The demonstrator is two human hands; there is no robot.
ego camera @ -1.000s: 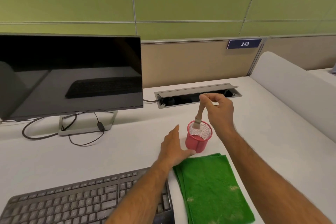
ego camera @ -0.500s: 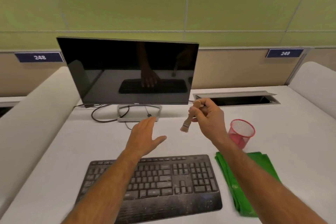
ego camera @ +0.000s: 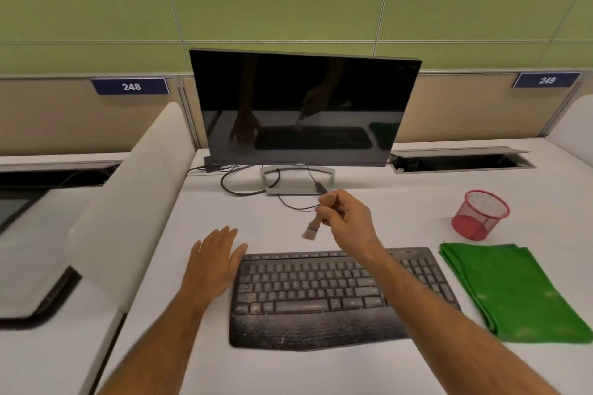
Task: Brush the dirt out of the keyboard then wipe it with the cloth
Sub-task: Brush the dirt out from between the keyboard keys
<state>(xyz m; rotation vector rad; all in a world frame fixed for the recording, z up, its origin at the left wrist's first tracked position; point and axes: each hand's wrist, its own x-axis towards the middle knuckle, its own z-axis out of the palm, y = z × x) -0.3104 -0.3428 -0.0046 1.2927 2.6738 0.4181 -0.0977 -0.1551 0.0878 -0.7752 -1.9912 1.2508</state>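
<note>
On the left, the left hand lies flat with its fingers straight and together, holding nothing, just beside the keyboard's far left corner; whether the palm presses the counter or hovers over it I cannot tell. The keyboard lies with its long axis running left to right across the counter, speckled with pale dirt on the keys and palm rest. Above its far edge, near the middle, the right hand grips a small brush by the wooden handle, fingers curled round it, bristles pointing down and a little left, clear of the keys. So the keys lie below and slightly nearer the person than the bristles, and the right hand looks nearest for the first stroke, I'd judge. Further right, the green cloth lies folded just beside the keyboard's right end, untouched, with a red mesh cup behind it.
</note>
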